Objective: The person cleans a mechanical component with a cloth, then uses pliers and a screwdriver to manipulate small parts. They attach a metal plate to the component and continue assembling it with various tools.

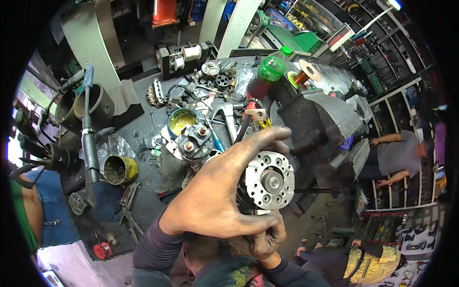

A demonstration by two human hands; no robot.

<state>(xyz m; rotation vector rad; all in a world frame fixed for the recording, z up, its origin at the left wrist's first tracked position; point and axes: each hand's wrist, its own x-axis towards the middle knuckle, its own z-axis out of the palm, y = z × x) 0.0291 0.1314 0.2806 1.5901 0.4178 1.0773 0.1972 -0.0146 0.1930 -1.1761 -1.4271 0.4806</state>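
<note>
My left hand (215,191), darkened with grease, wraps its thumb and fingers around a round metal motor part (271,181). The part's pale flat face points up, with a ring of holes and a round hub in the middle. Just below it my right hand (268,239) is closed, its fingers curled close to my left thumb. Whatever those fingers grip is hidden. Beyond my left wrist a solenoid with two copper studs (196,142) sits on the bench, beside a tin of yellow grease (182,122). A hammer (228,119) and a blue-handled screwdriver (218,142) lie past my knuckles.
A bench vise (320,119) stands right of my hands, with a green-capped bottle (273,69) behind it. Loose metal parts (210,88) crowd the far bench. A yellow tin (121,170) and pliers (128,203) are left. Other people are at the left edge and the right.
</note>
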